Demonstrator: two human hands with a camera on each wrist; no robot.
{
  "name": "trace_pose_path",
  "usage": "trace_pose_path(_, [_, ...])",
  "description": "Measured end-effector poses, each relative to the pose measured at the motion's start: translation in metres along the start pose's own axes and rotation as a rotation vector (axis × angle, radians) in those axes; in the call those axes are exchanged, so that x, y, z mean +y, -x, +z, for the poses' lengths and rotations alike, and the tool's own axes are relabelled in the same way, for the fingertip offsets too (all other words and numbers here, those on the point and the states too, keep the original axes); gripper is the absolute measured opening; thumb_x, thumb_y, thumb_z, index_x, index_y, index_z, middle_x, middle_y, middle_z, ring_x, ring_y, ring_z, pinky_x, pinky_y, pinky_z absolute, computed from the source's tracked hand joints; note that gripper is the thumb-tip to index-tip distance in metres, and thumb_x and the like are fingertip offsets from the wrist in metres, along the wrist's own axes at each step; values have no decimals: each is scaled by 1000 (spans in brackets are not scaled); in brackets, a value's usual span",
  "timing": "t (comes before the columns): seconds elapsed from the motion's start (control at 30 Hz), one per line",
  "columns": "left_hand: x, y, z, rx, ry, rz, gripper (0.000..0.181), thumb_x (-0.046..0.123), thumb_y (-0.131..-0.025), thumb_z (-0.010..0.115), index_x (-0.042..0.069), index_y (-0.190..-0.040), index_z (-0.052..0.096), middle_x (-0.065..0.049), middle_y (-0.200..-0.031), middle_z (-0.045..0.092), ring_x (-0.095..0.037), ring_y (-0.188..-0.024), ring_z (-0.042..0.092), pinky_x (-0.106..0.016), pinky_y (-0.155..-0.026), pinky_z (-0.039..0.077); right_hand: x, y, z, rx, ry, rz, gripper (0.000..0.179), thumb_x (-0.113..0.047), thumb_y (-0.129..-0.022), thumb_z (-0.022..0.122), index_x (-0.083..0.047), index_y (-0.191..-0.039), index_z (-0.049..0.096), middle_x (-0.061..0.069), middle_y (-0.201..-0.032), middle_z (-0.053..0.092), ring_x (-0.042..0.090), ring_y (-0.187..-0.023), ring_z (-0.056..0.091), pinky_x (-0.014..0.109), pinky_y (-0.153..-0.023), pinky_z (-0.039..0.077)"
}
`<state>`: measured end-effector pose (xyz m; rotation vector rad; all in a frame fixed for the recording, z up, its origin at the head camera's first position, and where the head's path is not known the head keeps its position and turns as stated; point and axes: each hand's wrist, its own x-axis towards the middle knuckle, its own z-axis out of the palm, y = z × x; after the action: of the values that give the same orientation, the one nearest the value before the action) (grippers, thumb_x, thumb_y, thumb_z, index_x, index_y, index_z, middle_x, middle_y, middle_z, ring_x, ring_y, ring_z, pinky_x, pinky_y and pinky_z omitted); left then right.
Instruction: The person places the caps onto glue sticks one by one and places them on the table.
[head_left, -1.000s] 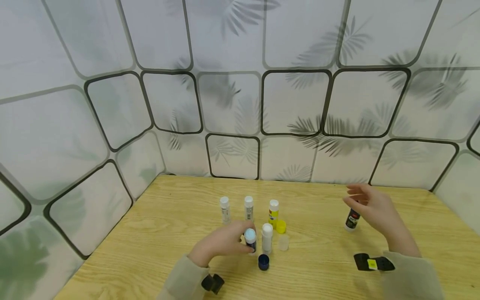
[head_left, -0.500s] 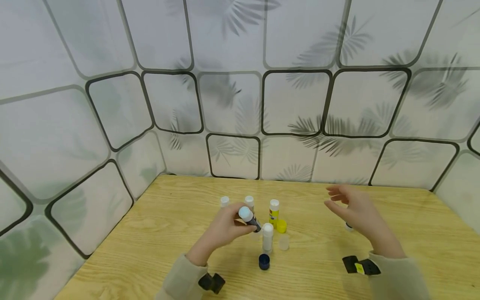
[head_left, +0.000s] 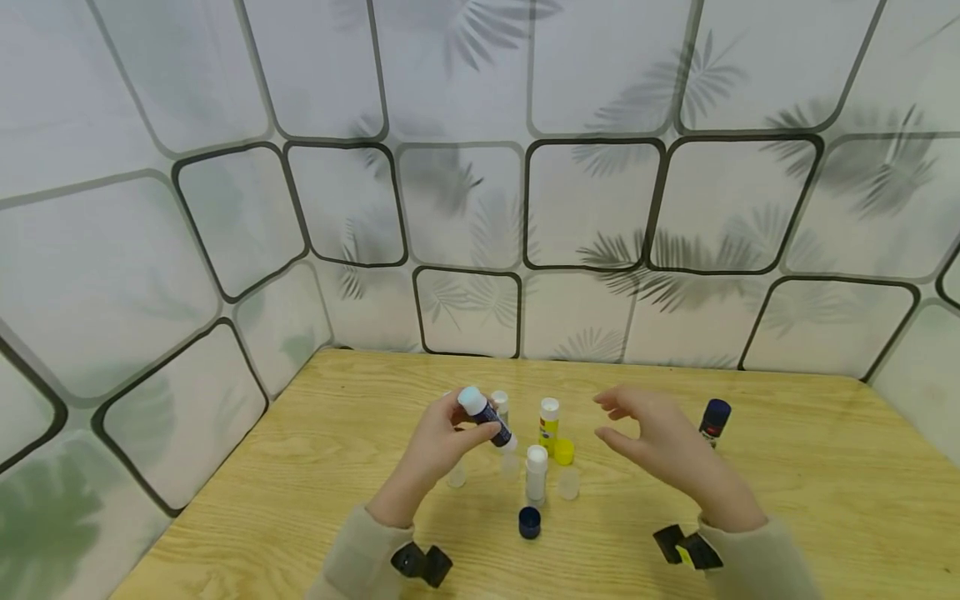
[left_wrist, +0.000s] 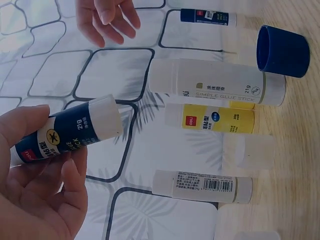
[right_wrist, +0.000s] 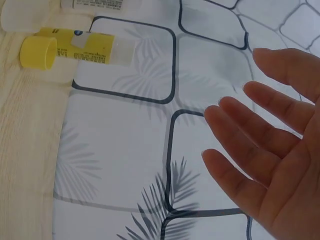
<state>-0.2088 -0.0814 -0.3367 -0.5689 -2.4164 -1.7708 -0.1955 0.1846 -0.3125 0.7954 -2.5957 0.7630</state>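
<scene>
My left hand (head_left: 442, 442) grips a dark blue glue stick (left_wrist: 62, 131) by its body, raised above the table and tilted. Its pale end points up and left in the head view, its white lower end down and right. My right hand (head_left: 663, 437) hovers with nothing in it, fingers spread and gently bent in the right wrist view. Between the hands stand a white glue stick (head_left: 536, 475) and a yellow glue stick (head_left: 549, 429), both without their caps. A yellow cap (head_left: 564, 452) and a dark blue cap (head_left: 529, 522) lie beside them.
Another white glue stick (left_wrist: 215, 187) stands behind the left hand. Translucent caps (head_left: 568, 483) sit on the wooden table (head_left: 600, 554). Farther right stands a glue stick with a dark blue cap (head_left: 717, 412). A patterned cloth (head_left: 585, 317) hangs along the table's back edge.
My left hand has lifted the dark blue glue stick off the table and tilted it. My right hand has moved left, away from the capped glue stick, which now shows behind it.
</scene>
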Motion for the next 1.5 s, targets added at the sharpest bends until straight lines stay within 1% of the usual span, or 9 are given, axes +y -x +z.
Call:
trace_pose_path(0.13, [2,0,0,-4,-58,8,26,15,-81,65,-1,-101,59,-6,-91,61,-19,-80,55,-32,-64,46,-8,-1,7,-27,20,-40,28,-11,-76,69,-6,-102,60,4,-99,61,15,-83,58,32,-70,48])
trace_pose_path(0.3, [0,-1,0,-39,-105,5,27,22,-82,64,1,-99,59,-3,-85,58,-16,-74,55,-30,-63,46,-17,-3,15,-117,15,-67,27,-14,-78,68,-8,-102,59,2,-97,60,14,-83,58,32,-71,47])
trace_pose_path(0.4, [-2,-1,0,-53,-128,9,28,24,-82,63,1,-97,59,-2,-84,58,-15,-72,55,-28,-61,47,-22,-3,20,-169,7,-112,24,-15,-78,67,-9,-100,59,0,-95,60,14,-83,57,32,-71,47])
trace_pose_path(0.53, [0,0,1,-36,-155,44,28,25,-82,64,3,-99,58,-2,-83,59,-15,-73,56,-27,-60,47,-29,-2,27,-237,7,-166,22,-16,-78,68,-10,-97,60,-2,-92,59,11,-80,55,29,-69,47])
trace_pose_path(0.7, [3,3,2,24,-144,86,32,22,-78,68,5,-102,56,-4,-85,61,-15,-73,56,-26,-59,48,-38,-1,36,-302,-15,-210,19,-15,-78,68,-9,-94,60,-1,-89,60,8,-78,55,25,-65,46])
trace_pose_path(0.87, [2,3,2,79,-170,108,25,19,-74,72,9,-93,58,-2,-83,62,-14,-72,56,-26,-56,47,-45,-2,45,-374,-56,-201,15,-15,-78,67,-11,-91,60,-2,-86,60,6,-74,55,21,-62,45])
trace_pose_path(1.03, [2,3,2,109,-215,140,23,16,-73,73,10,-91,61,1,-82,61,-12,-72,55,-25,-60,46,-48,-1,53,-444,-39,-198,19,-17,-76,69,-9,-92,62,-1,-88,59,6,-74,55,20,-60,44])
trace_pose_path(1.2, [2,3,2,109,-250,177,22,13,-73,73,8,-91,63,0,-85,62,-12,-74,55,-23,-59,47,-52,0,61,-487,33,-206,26,-19,-73,72,-7,-93,62,-1,-86,58,4,-71,52,21,-60,44])
trace_pose_path(1.5, [0,3,2,82,-268,204,21,12,-73,72,8,-92,65,2,-83,61,-10,-71,52,-23,-56,46,-51,2,76,-548,155,-139,29,-19,-69,75,-10,-93,62,-4,-76,56,3,-62,50,20,-54,43])
